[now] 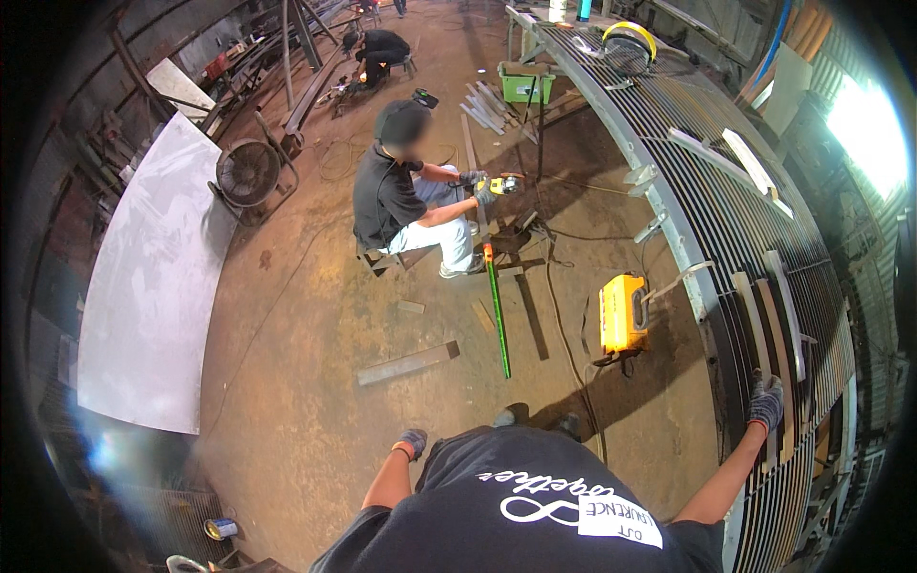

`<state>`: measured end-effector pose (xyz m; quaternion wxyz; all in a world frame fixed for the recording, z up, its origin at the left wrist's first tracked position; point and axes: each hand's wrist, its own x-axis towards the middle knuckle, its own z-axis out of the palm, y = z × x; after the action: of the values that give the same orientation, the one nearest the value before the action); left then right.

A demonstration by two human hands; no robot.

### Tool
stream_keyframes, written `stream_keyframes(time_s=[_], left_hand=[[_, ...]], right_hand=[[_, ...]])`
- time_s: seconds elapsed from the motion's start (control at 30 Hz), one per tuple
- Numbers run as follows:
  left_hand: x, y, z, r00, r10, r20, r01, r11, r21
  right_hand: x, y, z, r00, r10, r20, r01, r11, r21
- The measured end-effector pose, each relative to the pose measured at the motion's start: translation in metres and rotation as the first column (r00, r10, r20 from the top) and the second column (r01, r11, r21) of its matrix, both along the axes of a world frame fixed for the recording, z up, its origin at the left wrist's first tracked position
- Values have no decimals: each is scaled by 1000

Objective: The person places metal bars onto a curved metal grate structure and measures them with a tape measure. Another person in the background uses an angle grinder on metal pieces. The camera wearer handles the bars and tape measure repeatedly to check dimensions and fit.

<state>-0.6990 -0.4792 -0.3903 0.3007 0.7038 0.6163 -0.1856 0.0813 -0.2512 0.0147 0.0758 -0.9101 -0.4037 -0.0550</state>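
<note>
My right hand (766,402), in a grey glove with an orange cuff, is at the slatted metal table on the right. Its fingers close on the near end of a long flat metal bar (750,310). Beside that bar lie a brownish flat bar (776,329) and a pale metal angle piece (785,296). My left hand (411,442), gloved likewise, hangs low beside my body, above the floor. Its fingers are small and partly hidden, and nothing shows in its grasp.
A seated co-worker (401,191) holds a yellow angle grinder (497,184) ahead. A yellow machine (624,313) stands beside the slatted table (712,229), with cables across the floor. A green level (499,315) and a metal piece (409,363) lie nearby. A fan (248,174) stands left.
</note>
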Motion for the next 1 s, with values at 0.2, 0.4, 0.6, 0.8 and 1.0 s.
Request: stream_keyframes(time_s=[0.2, 0.4, 0.6, 0.8, 1.0], left_hand=[[-5, -3, 14, 1000, -8, -30, 3, 989, -149], [19, 12, 55, 512, 855, 89, -705, 477, -525], [16, 3, 69, 169, 976, 138, -664, 216, -716], [24, 9, 78, 59, 997, 40, -724, 71, -686], [34, 17, 100, 162, 986, -30, -687, 91, -721]], right_hand=[[-9, -1, 3, 1000, -16, -13, 16, 1000, -4], [4, -8, 0, 1000, -2, 0, 2, 1000, 29], [5, -3, -3, 999, 24, -25, -24, 1000, 3], [15, -4, -11, 999, 27, 28, -28, 999, 25], [22, -6, -14, 999, 32, 13, -33, 999, 26]])
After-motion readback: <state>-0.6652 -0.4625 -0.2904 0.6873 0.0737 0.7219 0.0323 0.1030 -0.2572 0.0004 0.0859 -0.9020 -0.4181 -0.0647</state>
